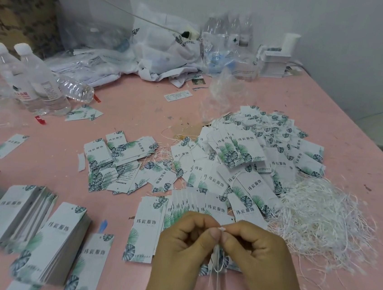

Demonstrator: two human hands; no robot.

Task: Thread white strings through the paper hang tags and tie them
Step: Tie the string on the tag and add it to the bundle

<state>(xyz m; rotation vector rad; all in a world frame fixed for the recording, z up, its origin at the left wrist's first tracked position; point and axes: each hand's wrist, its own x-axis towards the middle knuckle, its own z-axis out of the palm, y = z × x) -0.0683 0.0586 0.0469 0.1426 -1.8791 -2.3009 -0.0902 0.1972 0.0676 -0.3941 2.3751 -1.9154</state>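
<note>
Left hand [182,240] & right hand [255,248] meet low centre, fingers curled, thumb and forefinger tips of both pinching the small white plastic end of a thin white string [220,229]; the rest of the string hangs down btw the hands, over the tags below. Whether it passes thru a tag can't be told, hands hide that spot.

Just under and behind the hands: a fanned row of white paper hang tags with green leaf print [193,206], partly covered by the knuckles. Each reads "玮宸服饰" in black; a smaller line under it is too fine to read. Right of the hands, a loose heap of white strings [319,219], touching the tag pile's edge. Beyond, a big mound of strung tags [256,151], strings tangled among them. Centre-left, a smaller scatter of same tags [118,160]. Lower left, neat stacks of tags [57,241], blurred, some cut off by the frame edge.

All on a pink table [142,109] w/ stains and marks. Far left: two clear plastic water bottles with white caps [29,80], labels blurred, one more bottle lying flat next to them. At the back: crumpled white plastic bags [162,52], one printed "...HOTEL", first part folded away; more bottles [231,31] and a stack of white cards [273,63] near the wall. Brown cardboard box [17,13] top left, print unreadable.
</note>
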